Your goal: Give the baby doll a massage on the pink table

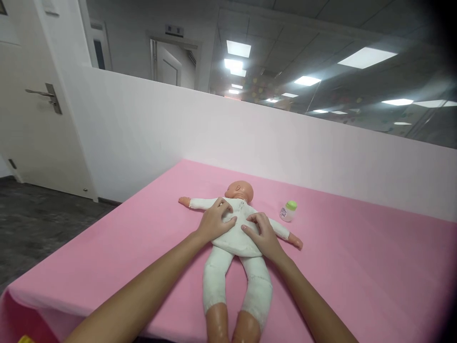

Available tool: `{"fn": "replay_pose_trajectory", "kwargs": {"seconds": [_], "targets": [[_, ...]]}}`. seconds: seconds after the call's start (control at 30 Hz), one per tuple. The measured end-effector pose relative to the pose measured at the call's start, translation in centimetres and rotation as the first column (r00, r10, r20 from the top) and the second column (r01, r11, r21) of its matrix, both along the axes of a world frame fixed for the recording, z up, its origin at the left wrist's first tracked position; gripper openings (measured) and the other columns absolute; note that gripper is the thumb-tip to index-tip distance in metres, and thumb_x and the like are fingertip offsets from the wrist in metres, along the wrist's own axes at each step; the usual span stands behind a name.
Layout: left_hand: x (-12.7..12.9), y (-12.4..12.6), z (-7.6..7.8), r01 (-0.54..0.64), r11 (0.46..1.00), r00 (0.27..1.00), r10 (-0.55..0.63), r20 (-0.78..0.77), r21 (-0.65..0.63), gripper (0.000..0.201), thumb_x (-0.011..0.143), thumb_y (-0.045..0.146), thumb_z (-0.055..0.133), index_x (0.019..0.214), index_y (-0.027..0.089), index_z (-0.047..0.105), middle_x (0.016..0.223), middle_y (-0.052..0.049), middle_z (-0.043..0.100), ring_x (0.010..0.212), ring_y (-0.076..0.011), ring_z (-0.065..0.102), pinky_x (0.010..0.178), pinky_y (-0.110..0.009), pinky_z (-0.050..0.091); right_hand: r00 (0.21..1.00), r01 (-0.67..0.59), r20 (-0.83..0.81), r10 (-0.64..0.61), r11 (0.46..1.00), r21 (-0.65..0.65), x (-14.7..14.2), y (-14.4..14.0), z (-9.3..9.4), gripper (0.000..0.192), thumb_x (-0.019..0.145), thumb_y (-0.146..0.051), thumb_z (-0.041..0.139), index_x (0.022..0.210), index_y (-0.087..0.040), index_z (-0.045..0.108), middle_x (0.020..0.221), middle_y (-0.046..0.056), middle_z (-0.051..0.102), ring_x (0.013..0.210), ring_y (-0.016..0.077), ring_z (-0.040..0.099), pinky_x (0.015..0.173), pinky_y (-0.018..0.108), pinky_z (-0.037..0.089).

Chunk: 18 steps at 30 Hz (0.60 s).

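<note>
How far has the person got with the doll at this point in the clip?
Done: the baby doll lies on its back on the pink table, arms spread, in its white suit. In hand: the left hand and right hand both rest on its chest. Left: the small green-capped bottle stands untouched beside the doll.

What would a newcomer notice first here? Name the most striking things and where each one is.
A baby doll in white clothes lies face up, arms spread, in the middle of the pink table. The left hand and right hand both rest on its chest. A small green-capped bottle stands just beyond the doll's arm, on the right.
</note>
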<state>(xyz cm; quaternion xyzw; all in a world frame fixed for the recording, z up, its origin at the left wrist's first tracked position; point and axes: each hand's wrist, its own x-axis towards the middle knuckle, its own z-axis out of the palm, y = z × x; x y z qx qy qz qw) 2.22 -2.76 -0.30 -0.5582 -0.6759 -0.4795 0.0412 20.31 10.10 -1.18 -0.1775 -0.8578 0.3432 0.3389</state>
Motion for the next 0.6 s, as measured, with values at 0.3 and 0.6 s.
{"fn": "replay_pose_trajectory", "kwargs": {"seconds": [0.3, 0.6], "targets": [[-0.08, 0.15, 0.05, 0.003, 1.0, 1.0, -0.004, -0.012, -0.021, 0.028, 0.085, 0.032, 0.069, 0.11, 0.021, 0.065, 0.095, -0.001, 0.065, 0.083, -0.019, 0.06, 0.073, -0.034, 0.045, 0.998, -0.042, 0.039, 0.042, 0.999, -0.007, 0.06, 0.24, -0.22, 0.041, 0.093, -0.052, 0.066, 0.129, -0.034, 0.06, 0.133, 0.005, 0.059, 0.132, 0.0286, 0.052, 0.116, 0.051, 0.041], [-0.31, 0.39, -0.06, -0.002, 0.999, 1.0, 0.002, -0.009, -0.05, 0.02, 0.084, 0.035, 0.068, 0.078, 0.019, 0.058, 0.077, 0.001, 0.061, 0.069, -0.0159, 0.053, 0.065, -0.032, 0.038, 0.998, -0.033, 0.052, 0.034, 0.999, -0.025, 0.13, 0.28, -0.12, 0.037, 0.092, -0.052, 0.067, 0.123, -0.032, 0.063, 0.125, 0.005, 0.063, 0.122, 0.029, 0.056, 0.109, 0.052, 0.045]]}}
